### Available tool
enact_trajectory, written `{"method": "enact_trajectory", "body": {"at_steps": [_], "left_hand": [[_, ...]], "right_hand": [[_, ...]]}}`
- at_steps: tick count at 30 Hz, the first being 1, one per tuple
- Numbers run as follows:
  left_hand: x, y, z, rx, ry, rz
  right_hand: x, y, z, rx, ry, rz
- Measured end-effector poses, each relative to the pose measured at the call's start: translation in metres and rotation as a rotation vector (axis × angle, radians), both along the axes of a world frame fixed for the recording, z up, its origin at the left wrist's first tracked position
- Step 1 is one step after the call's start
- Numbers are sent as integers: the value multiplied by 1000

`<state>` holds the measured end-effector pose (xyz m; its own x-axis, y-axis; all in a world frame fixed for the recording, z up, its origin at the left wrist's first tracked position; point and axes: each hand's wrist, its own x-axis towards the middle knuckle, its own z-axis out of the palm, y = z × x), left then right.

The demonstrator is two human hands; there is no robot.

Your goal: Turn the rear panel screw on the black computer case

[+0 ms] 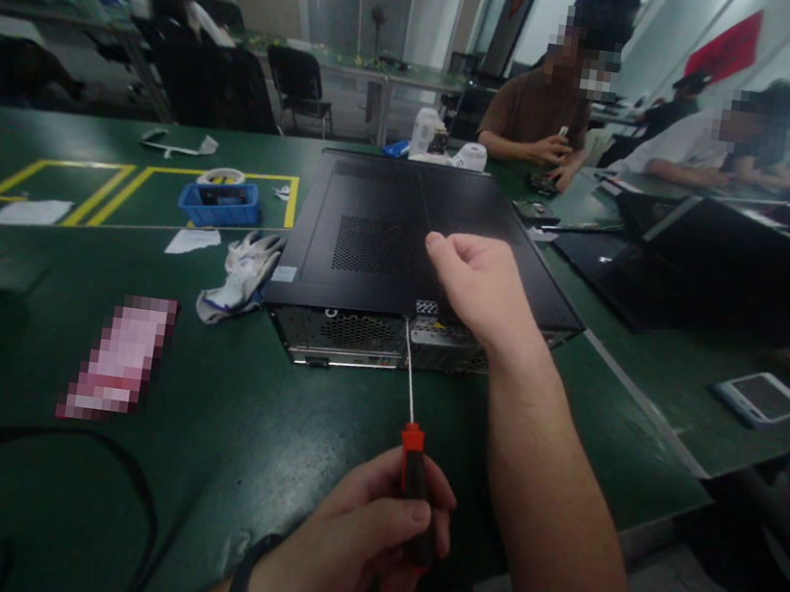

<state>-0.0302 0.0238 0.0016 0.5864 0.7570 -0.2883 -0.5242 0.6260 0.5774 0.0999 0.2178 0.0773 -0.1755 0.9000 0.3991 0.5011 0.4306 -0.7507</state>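
Observation:
A black computer case [404, 229] lies flat on the green table, its rear panel facing me. My left hand [364, 535] is closed round the red-and-black handle of a screwdriver [413, 434]. The thin shaft runs up to the top edge of the rear panel, where its tip touches. My right hand [483, 288] rests on the near edge of the case lid, fingers curled over it just above the screwdriver tip. A dark band sits on my left wrist.
A white work glove [241, 276] lies left of the case. Behind it stand a blue tray [220, 200], paper sheets and yellow floor-tape lines. A white device [760, 395] lies at the right. Other people sit at the far side of the table. Black cable curls at lower left.

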Motion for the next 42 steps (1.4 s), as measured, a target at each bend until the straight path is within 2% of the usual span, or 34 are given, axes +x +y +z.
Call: {"method": "enact_trajectory", "body": {"at_steps": [10, 23, 30, 42], "left_hand": [[4, -3, -12, 121, 44, -12], [6, -1, -7, 125, 28, 18], [1, -1, -2, 22, -53, 19], [3, -3, -11, 127, -11, -21]], "right_hand": [[0, 1, -1, 18, 7, 9], [-1, -1, 1, 11, 7, -3], [0, 0, 0, 8, -4, -6], [0, 0, 0, 18, -12, -5]]}}
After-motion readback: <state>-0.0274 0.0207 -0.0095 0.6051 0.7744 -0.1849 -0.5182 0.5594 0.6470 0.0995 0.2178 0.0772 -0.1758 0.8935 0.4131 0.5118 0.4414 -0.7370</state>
